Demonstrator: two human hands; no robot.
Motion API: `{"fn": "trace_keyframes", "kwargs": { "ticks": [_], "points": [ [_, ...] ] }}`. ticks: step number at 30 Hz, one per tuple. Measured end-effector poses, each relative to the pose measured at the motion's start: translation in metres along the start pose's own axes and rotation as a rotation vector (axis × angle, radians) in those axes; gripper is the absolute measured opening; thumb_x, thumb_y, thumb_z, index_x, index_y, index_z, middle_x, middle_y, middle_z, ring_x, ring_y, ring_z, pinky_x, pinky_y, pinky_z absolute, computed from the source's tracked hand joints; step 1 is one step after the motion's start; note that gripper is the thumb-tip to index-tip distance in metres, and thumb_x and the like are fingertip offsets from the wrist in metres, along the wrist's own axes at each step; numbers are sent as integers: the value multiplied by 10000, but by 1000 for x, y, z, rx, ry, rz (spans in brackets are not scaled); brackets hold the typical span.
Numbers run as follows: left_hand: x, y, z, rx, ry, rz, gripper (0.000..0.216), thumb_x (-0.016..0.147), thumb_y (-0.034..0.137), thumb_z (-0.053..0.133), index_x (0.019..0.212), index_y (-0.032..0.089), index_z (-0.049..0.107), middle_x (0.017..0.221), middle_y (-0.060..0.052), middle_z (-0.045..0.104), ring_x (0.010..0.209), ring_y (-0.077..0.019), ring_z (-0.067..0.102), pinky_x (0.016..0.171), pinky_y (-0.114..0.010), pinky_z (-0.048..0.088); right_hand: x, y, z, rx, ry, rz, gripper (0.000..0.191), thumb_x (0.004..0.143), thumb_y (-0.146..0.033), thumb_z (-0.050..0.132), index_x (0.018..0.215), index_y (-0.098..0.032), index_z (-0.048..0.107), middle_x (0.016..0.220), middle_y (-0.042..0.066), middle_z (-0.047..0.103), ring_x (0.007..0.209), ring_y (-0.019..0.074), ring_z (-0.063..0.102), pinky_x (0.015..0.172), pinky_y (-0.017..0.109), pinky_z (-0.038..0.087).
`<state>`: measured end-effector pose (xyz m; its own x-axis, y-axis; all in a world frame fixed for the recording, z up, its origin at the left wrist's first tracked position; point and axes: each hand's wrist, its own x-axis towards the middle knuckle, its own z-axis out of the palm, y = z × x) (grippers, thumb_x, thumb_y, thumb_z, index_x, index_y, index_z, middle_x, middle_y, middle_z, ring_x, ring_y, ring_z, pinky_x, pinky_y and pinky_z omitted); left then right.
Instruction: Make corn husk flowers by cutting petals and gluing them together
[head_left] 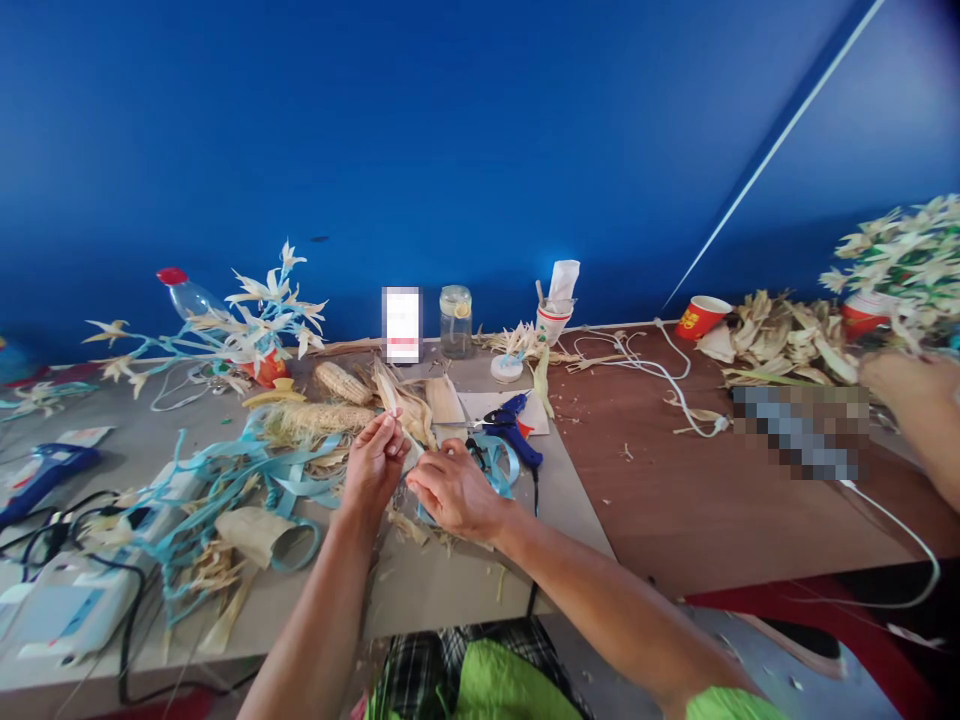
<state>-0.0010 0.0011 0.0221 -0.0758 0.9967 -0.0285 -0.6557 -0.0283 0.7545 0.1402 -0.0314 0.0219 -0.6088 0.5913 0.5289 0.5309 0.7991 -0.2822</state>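
My left hand (pixel 377 455) is closed in a pinch, with a pale strip of corn husk (pixel 413 455) running from its fingertips toward my right hand. Curled just beside it, my right hand (pixel 459 487) has its fingers closed on the lower part of that strip; the exact grip is partly hidden. Right behind the hands lie larger dried corn husks (pixel 401 400). A blue glue gun (pixel 517 430) rests on a white sheet to the right, next to a coil of light blue ribbon (pixel 501 462). Dried corn cobs (pixel 343 383) lie behind my left hand.
Light blue wrapped stems (pixel 225 490), a cardboard tube (pixel 255 535) and a power strip (pixel 112 590) crowd the left. A glass jar (pixel 456 325) stands near the wall. Another person's hand (pixel 904 385) reaches in at the right beside a husk pile (pixel 787 335).
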Motion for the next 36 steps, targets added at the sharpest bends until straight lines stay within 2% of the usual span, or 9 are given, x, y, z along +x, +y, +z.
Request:
{"fn": "trace_keyframes", "kwargs": {
  "ticks": [6, 16, 23, 27, 29, 33, 36],
  "points": [
    [0, -1, 1, -6, 10, -7, 168, 716, 175, 701, 858, 95, 659, 565, 48, 440, 447, -9, 334, 440, -146, 296, -2, 0, 2, 1, 13, -2, 231, 912, -197, 404, 778, -172, 590, 701, 7, 578, 636, 123, 456, 772, 307, 284],
    [-1, -1, 1, -12, -1, -4, 143, 714, 171, 706, 824, 105, 643, 554, 55, 421, 449, -13, 346, 448, -146, 307, -2, 0, 5, -17, 19, 18, 249, 884, -232, 453, 654, -173, 527, 651, -2, 547, 622, 125, 450, 800, 315, 316],
    [-1, 0, 0, -5, -4, 7, 142, 729, 156, 692, 852, 101, 650, 567, 47, 431, 456, -13, 335, 446, -142, 308, -5, 3, 8, 41, 61, 107, 136, 819, -96, 435, 768, -170, 538, 781, 48, 587, 750, 165, 513, 842, 337, 335],
    [1, 2, -1, -13, 12, 26, 129, 732, 166, 694, 838, 109, 648, 570, 47, 427, 452, -13, 337, 442, -144, 306, -9, 9, 12, 89, 108, 133, 279, 743, -8, 434, 929, -170, 566, 938, 79, 600, 932, 189, 531, 907, 359, 313],
    [2, 4, -1, -22, 21, 41, 122, 733, 161, 691, 838, 113, 651, 570, 47, 434, 444, -11, 331, 436, -147, 300, -10, 10, 12, 111, 101, 153, 314, 748, -5, 434, 966, -180, 578, 948, 77, 607, 922, 189, 534, 922, 368, 303],
    [4, 8, -3, -45, 44, 101, 96, 735, 159, 686, 821, 127, 658, 578, 42, 464, 432, -9, 320, 429, -153, 298, -8, 9, 8, 149, 73, 150, 208, 860, -131, 451, 1006, -178, 591, 869, 61, 635, 843, 176, 546, 919, 366, 304],
    [4, 10, -5, -75, 64, 108, 118, 723, 157, 698, 833, 132, 663, 597, 36, 492, 443, -10, 339, 438, -154, 310, -7, 4, 4, 112, 12, 136, 209, 875, -345, 518, 884, -172, 636, 836, 66, 631, 813, 179, 539, 886, 367, 322]
  ]
}}
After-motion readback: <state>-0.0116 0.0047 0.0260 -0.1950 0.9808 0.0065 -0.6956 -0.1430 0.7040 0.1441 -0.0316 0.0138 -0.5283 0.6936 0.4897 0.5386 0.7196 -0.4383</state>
